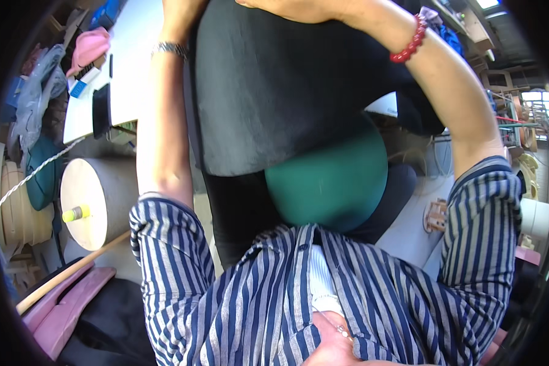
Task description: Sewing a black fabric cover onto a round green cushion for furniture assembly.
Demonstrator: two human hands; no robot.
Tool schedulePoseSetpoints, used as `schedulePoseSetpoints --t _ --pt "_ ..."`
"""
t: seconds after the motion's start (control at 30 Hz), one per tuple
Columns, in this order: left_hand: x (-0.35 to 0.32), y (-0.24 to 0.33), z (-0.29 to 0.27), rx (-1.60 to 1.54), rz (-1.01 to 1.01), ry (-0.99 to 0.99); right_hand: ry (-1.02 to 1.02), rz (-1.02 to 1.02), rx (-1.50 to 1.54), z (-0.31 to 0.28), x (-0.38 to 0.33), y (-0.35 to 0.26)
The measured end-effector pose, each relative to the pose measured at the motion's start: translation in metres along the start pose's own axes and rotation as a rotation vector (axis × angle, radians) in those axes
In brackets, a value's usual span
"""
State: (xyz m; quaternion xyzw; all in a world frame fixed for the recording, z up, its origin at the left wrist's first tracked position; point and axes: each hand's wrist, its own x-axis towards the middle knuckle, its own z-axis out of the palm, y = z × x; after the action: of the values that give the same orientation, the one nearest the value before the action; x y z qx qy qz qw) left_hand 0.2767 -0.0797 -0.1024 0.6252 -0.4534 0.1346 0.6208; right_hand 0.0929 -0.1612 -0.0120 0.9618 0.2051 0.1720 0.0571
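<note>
A large black sheet-like piece (pixel 268 85), fabric or leather by its look, hangs from the top of the view toward my lap. Its lower edge overlaps a round green surface (pixel 332 177) between my legs. My left hand (pixel 183 8) is at the top left edge of the black piece, its fingers cut off by the frame. Across the upper part of the piece lies my right hand (pixel 299 7), touching it, with most of the fingers out of view. Whether either hand grips the piece cannot be made out.
A white tabletop (pixel 125 61) stands at the left, with pink cloth (pixel 90 49) and a blue-and-white box (pixel 84 83) on it. Below are a big pale roll (pixel 97 201), a wooden stick (pixel 73 271) and pink pieces (pixel 73 305). Cluttered racks (pixel 518 116) fill the right.
</note>
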Motion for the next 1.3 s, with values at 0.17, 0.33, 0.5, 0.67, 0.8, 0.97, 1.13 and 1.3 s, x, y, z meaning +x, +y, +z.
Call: schedulePoseSetpoints --t 0.17,0.33,0.5,0.67,0.8,0.97,1.13,1.3 --pt "-0.010 0.007 -0.002 0.112 -0.015 0.050 0.042 0.367 -0.318 0.012 0.002 0.018" --pt "-0.020 0.015 -0.001 0.111 0.028 0.110 -0.190 0.889 0.162 -0.003 0.020 0.025" --pt "-0.016 0.022 -0.009 0.069 -0.056 0.079 -0.092 0.838 0.217 -0.008 0.039 0.023" --pt "-0.016 0.032 -0.003 0.039 -0.011 0.161 0.068 1.025 0.494 0.004 0.048 0.039" --pt "-0.024 0.033 -0.008 0.012 -0.015 0.222 0.097 0.975 0.330 0.003 0.045 0.018" --pt "-0.043 0.034 -0.015 -0.028 0.074 0.274 0.282 0.645 0.024 -0.001 0.034 -0.016" --pt "-0.053 0.040 -0.017 -0.094 0.122 0.282 0.303 0.456 -0.071 0.000 0.027 -0.027" --pt "-0.053 0.042 -0.023 -0.092 0.209 0.271 0.211 0.491 -0.063 -0.001 0.027 -0.029"
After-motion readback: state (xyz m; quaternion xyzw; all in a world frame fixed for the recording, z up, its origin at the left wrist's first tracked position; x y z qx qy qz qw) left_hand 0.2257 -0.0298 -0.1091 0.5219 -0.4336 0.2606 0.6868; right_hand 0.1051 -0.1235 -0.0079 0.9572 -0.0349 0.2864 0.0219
